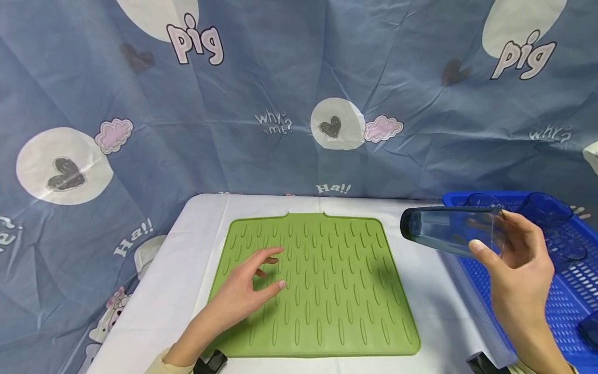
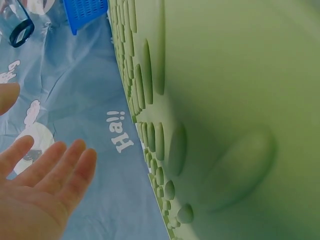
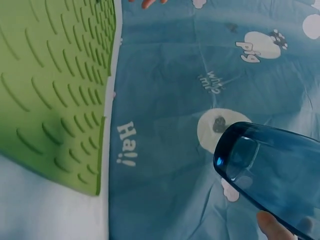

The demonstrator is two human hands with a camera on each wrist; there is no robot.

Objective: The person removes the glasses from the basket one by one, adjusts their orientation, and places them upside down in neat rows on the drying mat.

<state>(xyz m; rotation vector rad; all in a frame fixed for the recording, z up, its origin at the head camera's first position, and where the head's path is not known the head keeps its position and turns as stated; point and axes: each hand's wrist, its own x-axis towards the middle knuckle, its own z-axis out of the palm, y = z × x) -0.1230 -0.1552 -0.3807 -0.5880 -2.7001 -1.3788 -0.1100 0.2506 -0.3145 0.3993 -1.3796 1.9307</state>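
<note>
A clear blue drinking glass [image 1: 448,228] lies sideways in the air, its thick base pointing left. My right hand [image 1: 523,270] grips it near the rim, thumb in front and fingers behind. In the right wrist view the glass [image 3: 275,170] fills the lower right, with only a thumb tip showing beside it. Over the left part of a green ribbed mat [image 1: 345,291] hovers my left hand [image 1: 247,291], fingers spread from the thumb and holding nothing. The left wrist view shows this hand [image 2: 45,195] with its fingers extended.
At the right stands a blue plastic basket [image 1: 574,301] with several clear glasses [image 1: 546,208] inside. The mat lies on a white-covered table [image 1: 159,311]. Behind the table hangs a blue printed cloth [image 1: 261,156].
</note>
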